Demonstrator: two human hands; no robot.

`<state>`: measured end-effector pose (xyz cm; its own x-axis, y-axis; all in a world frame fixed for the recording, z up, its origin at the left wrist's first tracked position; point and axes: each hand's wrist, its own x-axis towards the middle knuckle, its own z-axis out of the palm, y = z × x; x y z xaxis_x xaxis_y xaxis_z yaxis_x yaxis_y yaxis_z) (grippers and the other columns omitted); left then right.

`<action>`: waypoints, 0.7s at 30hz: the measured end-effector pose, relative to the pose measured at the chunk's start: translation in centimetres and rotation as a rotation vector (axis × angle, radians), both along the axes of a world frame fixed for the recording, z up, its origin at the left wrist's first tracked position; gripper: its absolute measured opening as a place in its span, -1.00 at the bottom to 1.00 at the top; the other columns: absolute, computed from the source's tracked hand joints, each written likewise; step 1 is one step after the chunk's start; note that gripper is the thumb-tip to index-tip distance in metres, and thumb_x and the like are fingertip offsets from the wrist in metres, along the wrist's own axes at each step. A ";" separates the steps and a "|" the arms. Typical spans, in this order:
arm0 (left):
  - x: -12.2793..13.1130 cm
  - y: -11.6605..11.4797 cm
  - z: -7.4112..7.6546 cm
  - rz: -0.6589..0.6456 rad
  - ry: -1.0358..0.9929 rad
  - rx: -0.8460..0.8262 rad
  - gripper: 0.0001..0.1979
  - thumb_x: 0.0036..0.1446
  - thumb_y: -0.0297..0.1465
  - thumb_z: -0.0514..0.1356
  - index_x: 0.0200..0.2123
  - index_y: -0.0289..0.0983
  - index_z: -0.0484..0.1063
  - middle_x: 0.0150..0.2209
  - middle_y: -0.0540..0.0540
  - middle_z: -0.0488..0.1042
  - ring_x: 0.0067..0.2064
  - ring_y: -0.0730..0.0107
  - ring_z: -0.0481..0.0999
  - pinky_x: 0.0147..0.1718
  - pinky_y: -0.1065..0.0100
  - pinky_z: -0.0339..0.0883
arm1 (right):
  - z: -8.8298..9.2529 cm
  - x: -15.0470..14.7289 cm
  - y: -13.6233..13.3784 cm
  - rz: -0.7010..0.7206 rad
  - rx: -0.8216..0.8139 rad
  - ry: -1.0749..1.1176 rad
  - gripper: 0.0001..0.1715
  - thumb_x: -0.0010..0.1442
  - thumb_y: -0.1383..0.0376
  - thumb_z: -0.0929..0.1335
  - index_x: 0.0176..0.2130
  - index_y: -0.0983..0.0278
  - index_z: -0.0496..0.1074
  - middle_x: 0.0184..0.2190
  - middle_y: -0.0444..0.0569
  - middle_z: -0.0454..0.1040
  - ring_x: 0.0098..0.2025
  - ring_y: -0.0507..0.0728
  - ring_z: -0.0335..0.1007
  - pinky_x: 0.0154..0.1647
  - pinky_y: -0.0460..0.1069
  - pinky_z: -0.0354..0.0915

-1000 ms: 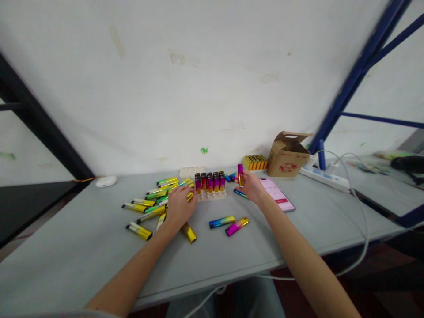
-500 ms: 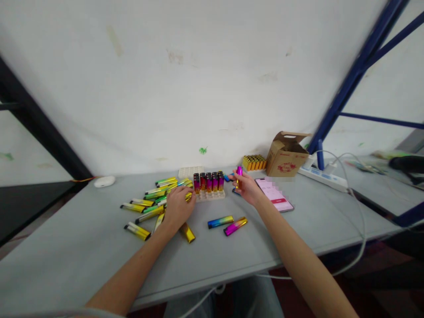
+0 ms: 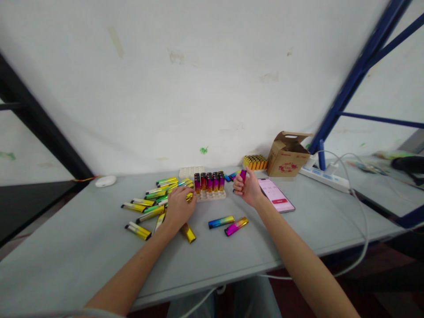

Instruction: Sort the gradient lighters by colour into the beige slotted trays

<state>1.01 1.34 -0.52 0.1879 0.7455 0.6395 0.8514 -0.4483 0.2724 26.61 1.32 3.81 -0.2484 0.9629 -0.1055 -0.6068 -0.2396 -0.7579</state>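
Note:
My right hand (image 3: 247, 191) is closed around a purple metallic tube (image 3: 243, 175), its fingers wrapped round it and the purple end sticking up past the thumb. At the edge of a loose pile, my left hand (image 3: 179, 205) has its fingers curled on a yellow metallic tube (image 3: 189, 197), partly hidden by the hand. Between the hands is a pale holed tray (image 3: 212, 195), where several purple-and-gold tubes (image 3: 215, 182) stand upright with dark tops. In front of it lie a blue-and-yellow tube (image 3: 221, 222) and a magenta-and-gold tube (image 3: 236, 226).
Several yellow and green tubes (image 3: 150, 214) lie scattered at left. Behind are another pale tray (image 3: 191, 172), a block of yellow-orange cylinders (image 3: 255, 162) and an open cardboard box (image 3: 287, 159). A phone (image 3: 277, 196), a power strip (image 3: 326, 179) and a white case (image 3: 105, 181) rest on the table.
My right hand has turned and its fingers have wrapped further round the purple tube, which now tilts with less of it showing. My left hand has stayed at the pile.

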 end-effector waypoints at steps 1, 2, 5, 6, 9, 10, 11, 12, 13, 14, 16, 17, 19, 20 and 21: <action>0.0 0.0 0.0 0.000 0.003 -0.004 -0.77 0.15 -0.35 0.07 -0.37 -0.24 0.53 -0.29 -0.16 0.57 -0.18 0.12 0.50 -0.09 0.13 0.33 | -0.1 0.0 0.0 0.009 -0.002 -0.010 -0.39 0.23 -0.14 0.12 -0.61 0.22 0.03 -0.73 -0.27 -0.06 -0.70 -0.05 -0.20 -0.72 -0.14 -0.19; 0.0 -0.1 0.0 -0.002 0.005 -0.007 -0.76 0.15 -0.35 0.06 -0.36 -0.25 0.53 -0.29 -0.16 0.57 -0.18 0.12 0.50 -0.09 0.12 0.33 | -0.1 -0.1 0.1 0.015 -0.002 -0.027 -0.40 0.23 -0.12 0.11 -0.61 0.21 0.00 -0.73 -0.27 -0.08 -0.70 -0.05 -0.22 -0.73 -0.14 -0.21; 0.1 -0.1 0.1 -0.011 0.012 -0.010 -0.76 0.15 -0.35 0.06 -0.36 -0.25 0.53 -0.29 -0.16 0.57 -0.19 0.13 0.50 -0.09 0.12 0.33 | -0.5 -0.4 0.3 0.002 0.002 -0.148 -0.43 0.22 -0.09 0.09 -0.63 0.20 -0.03 -0.76 -0.29 -0.13 -0.72 -0.06 -0.30 -0.73 -0.14 -0.26; 0.1 -0.2 0.1 -0.010 0.011 -0.010 -0.76 0.15 -0.35 0.06 -0.36 -0.25 0.53 -0.30 -0.16 0.57 -0.19 0.13 0.51 -0.09 0.12 0.33 | -0.6 -0.6 0.3 -0.016 0.012 -0.199 -0.44 0.22 -0.08 0.09 -0.63 0.20 -0.02 -0.77 -0.30 -0.14 -0.73 -0.06 -0.32 -0.74 -0.14 -0.28; 0.2 -0.2 0.2 -0.013 0.003 -0.015 -0.75 0.15 -0.35 0.05 -0.36 -0.26 0.53 -0.30 -0.17 0.57 -0.19 0.13 0.51 -0.09 0.12 0.33 | -0.9 -1.0 0.3 -0.085 0.065 -0.308 -0.44 0.20 -0.08 0.12 -0.63 0.20 0.01 -0.78 -0.31 -0.14 -0.74 -0.08 -0.33 -0.73 -0.15 -0.33; 0.2 -0.2 0.2 -0.016 0.004 -0.018 -0.75 0.15 -0.35 0.05 -0.36 -0.27 0.53 -0.30 -0.17 0.57 -0.19 0.13 0.51 -0.09 0.12 0.34 | -0.9 -1.1 0.2 -0.101 0.084 -0.321 -0.44 0.19 -0.08 0.13 -0.63 0.21 0.02 -0.77 -0.32 -0.14 -0.74 -0.08 -0.33 -0.73 -0.15 -0.33; 0.2 -0.2 0.2 -0.020 0.007 -0.022 -0.74 0.15 -0.35 0.05 -0.35 -0.27 0.53 -0.30 -0.18 0.57 -0.19 0.12 0.51 -0.10 0.12 0.34 | -0.9 -1.2 0.2 -0.113 0.097 -0.326 -0.45 0.19 -0.08 0.14 -0.63 0.21 0.02 -0.77 -0.32 -0.14 -0.74 -0.09 -0.32 -0.73 -0.15 -0.33; 0.2 -0.2 0.2 -0.023 0.011 -0.026 -0.74 0.15 -0.35 0.05 -0.35 -0.27 0.53 -0.30 -0.18 0.57 -0.19 0.12 0.51 -0.10 0.12 0.34 | -0.8 -1.3 0.1 -0.123 0.103 -0.328 -0.45 0.19 -0.07 0.14 -0.63 0.21 0.02 -0.77 -0.32 -0.14 -0.75 -0.09 -0.32 -0.73 -0.15 -0.32; 0.2 -0.2 0.2 -0.025 0.016 -0.029 -0.74 0.15 -0.35 0.05 -0.35 -0.28 0.53 -0.30 -0.18 0.57 -0.19 0.12 0.51 -0.10 0.12 0.34 | -0.7 -1.3 0.1 -0.132 0.103 -0.327 -0.46 0.20 -0.06 0.13 -0.63 0.21 0.03 -0.77 -0.31 -0.13 -0.75 -0.09 -0.31 -0.73 -0.15 -0.32; 0.2 -0.2 0.2 -0.024 0.019 -0.033 -0.74 0.15 -0.35 0.05 -0.36 -0.28 0.53 -0.30 -0.18 0.57 -0.19 0.12 0.51 -0.10 0.12 0.34 | -0.6 -1.3 0.0 -0.138 0.098 -0.326 -0.48 0.21 -0.03 0.12 -0.62 0.21 0.03 -0.77 -0.31 -0.13 -0.75 -0.09 -0.31 -0.73 -0.15 -0.32; 0.2 -0.2 0.2 -0.023 0.019 -0.039 -0.75 0.15 -0.35 0.06 -0.36 -0.28 0.53 -0.30 -0.19 0.57 -0.19 0.11 0.51 -0.10 0.11 0.34 | -0.4 -1.3 0.0 -0.147 0.087 -0.323 -0.50 0.22 0.00 0.10 -0.62 0.21 0.03 -0.77 -0.31 -0.12 -0.75 -0.08 -0.31 -0.73 -0.15 -0.32; 0.2 -0.2 0.2 -0.025 0.017 -0.039 -0.75 0.15 -0.35 0.06 -0.36 -0.28 0.54 -0.30 -0.19 0.57 -0.19 0.10 0.51 -0.10 0.11 0.34 | -0.3 -1.3 0.0 -0.147 0.083 -0.324 -0.51 0.22 0.01 0.10 -0.61 0.21 0.03 -0.77 -0.31 -0.12 -0.75 -0.08 -0.31 -0.73 -0.16 -0.32; 0.2 -0.2 0.2 -0.034 0.013 -0.038 -0.75 0.15 -0.35 0.06 -0.36 -0.28 0.54 -0.30 -0.19 0.57 -0.19 0.09 0.51 -0.11 0.10 0.34 | -0.3 -1.4 0.0 -0.149 0.082 -0.335 -0.52 0.22 0.02 0.10 -0.60 0.21 0.03 -0.77 -0.31 -0.12 -0.75 -0.09 -0.30 -0.73 -0.16 -0.31; 0.2 -0.1 0.1 -0.039 0.011 -0.037 -0.75 0.15 -0.35 0.06 -0.36 -0.28 0.53 -0.29 -0.19 0.57 -0.19 0.09 0.51 -0.11 0.10 0.34 | -0.3 -1.4 -0.1 -0.150 0.084 -0.349 -0.53 0.22 0.02 0.11 -0.60 0.21 0.03 -0.77 -0.31 -0.12 -0.75 -0.09 -0.30 -0.73 -0.16 -0.31; 0.1 -0.1 0.1 -0.041 0.010 -0.035 -0.75 0.15 -0.35 0.06 -0.36 -0.28 0.53 -0.30 -0.19 0.57 -0.19 0.10 0.51 -0.11 0.10 0.34 | -0.4 -1.5 -0.1 -0.149 0.083 -0.368 -0.53 0.22 0.02 0.11 -0.60 0.21 0.04 -0.76 -0.31 -0.12 -0.75 -0.09 -0.29 -0.73 -0.16 -0.30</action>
<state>1.14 1.23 -0.41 0.2251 0.7591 0.6109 0.8350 -0.4734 0.2806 25.11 1.27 3.37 -0.0655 0.9945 -0.0814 -0.3150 -0.0980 -0.9440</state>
